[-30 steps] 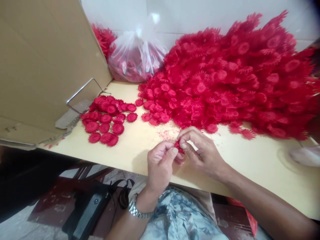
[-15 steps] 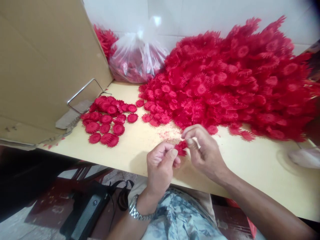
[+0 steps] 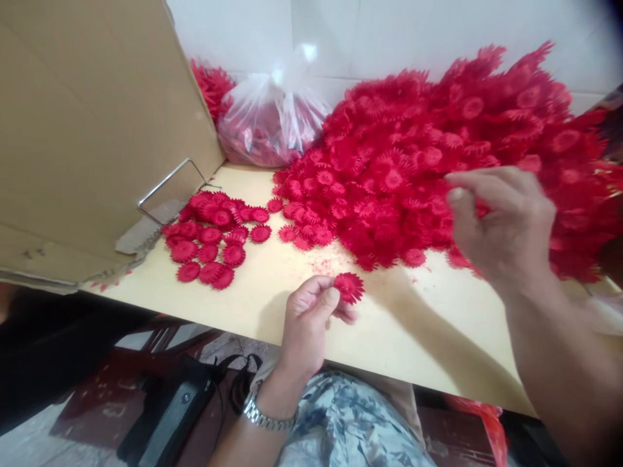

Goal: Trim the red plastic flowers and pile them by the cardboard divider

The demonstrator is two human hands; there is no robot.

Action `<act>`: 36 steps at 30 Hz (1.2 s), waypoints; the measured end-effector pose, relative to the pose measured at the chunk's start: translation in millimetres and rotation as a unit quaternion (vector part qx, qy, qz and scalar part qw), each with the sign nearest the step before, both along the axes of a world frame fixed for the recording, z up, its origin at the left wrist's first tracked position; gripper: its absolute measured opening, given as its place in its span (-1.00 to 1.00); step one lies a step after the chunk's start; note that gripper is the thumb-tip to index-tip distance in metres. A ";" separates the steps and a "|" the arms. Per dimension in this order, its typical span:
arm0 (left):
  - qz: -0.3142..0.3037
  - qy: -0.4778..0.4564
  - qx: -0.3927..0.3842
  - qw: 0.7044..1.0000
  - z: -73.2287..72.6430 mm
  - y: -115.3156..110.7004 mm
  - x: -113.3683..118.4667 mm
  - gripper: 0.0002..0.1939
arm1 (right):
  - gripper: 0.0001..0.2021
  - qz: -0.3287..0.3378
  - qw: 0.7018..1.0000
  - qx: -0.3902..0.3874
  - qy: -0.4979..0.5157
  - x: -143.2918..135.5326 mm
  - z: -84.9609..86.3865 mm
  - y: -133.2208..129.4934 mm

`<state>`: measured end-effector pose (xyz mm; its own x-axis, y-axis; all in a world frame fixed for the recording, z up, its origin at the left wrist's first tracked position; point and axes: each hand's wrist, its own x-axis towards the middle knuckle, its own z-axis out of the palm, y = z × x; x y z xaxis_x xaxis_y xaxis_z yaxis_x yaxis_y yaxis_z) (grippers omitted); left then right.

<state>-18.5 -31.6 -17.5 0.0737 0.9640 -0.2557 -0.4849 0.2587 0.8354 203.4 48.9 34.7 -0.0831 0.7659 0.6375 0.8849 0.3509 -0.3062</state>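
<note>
Between the thumb and fingers of my left hand (image 3: 306, 314) is a red toothed-edge paper-like flower disc (image 3: 349, 287), face up just above the table's front part. My right hand (image 3: 503, 224) is raised to the right, in front of the big heap of red flower pieces (image 3: 389, 162). Its thumb and forefinger tips are pinched close; anything between them is too small or blurred to make out. On the table to the left lies a small cluster of similar red flower discs (image 3: 208, 235).
A large cardboard box (image 3: 107, 130) stands at the left, with a bent metal wire handle (image 3: 168, 183) at its lower side. Behind, a clear plastic bag (image 3: 272, 123) holds red pieces against the tiled wall (image 3: 321, 39). A black bag (image 3: 168, 412) is below the pale table (image 3: 413, 337).
My right hand has left the flower disc and moved up and to the right. My left hand keeps the disc, now turned face up. The view has shifted slightly.
</note>
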 end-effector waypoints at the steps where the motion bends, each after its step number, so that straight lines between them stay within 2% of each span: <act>1: 0.002 -0.004 0.003 1.000 0.4 0.3 0.5 -0.85 | -0.85 0.076 0.995 -0.040 0.059 -15.3 -1.1 -9.9; 3: 0.001 -0.013 0.011 1.000 1.1 0.3 1.8 -0.86 | -0.91 0.222 0.947 -0.197 0.123 -45.8 -5.2 -29.0; 4: 0.000 -0.018 0.015 1.000 1.2 -0.1 2.3 -0.87 | -0.90 0.255 0.922 -0.260 0.130 -58.2 -8.2 -36.6; 6: -0.005 -0.025 0.024 0.999 0.5 -1.4 3.2 -0.86 | -0.84 0.260 0.907 -0.305 0.127 -74.1 -15.6 -46.0; 10: -0.007 -0.007 0.057 0.998 -2.9 -3.1 5.1 -0.82 | -0.84 0.241 0.940 -0.230 0.072 -78.7 -26.6 -49.5; 13: 0.013 0.036 0.058 0.998 -5.3 -2.1 6.9 -0.88 | -0.84 0.253 0.945 -0.201 0.056 -78.2 -26.8 -51.2; 19: 0.031 0.065 0.055 0.996 -8.4 -2.9 6.4 -0.83 | -0.79 0.286 0.913 -0.259 0.136 -82.6 -23.2 -56.1; 24: 0.025 0.089 0.045 0.995 -10.1 -5.0 4.8 -0.76 | -0.77 0.288 0.901 -0.276 0.173 -81.3 -29.3 -55.1; 31: 0.043 0.114 0.047 0.991 -8.1 -2.5 4.1 -0.64 | -0.89 0.276 0.917 -0.224 0.182 -82.4 -37.9 -57.9; 33: 0.044 0.133 0.053 0.989 -7.8 -2.3 4.0 -0.61 | -0.90 0.303 0.911 -0.220 0.170 -82.5 -36.1 -57.1; 36: 0.031 0.175 0.064 0.982 -6.8 -3.8 3.2 -0.60 | -0.95 0.326 0.897 -0.256 0.152 -81.9 -30.6 -54.1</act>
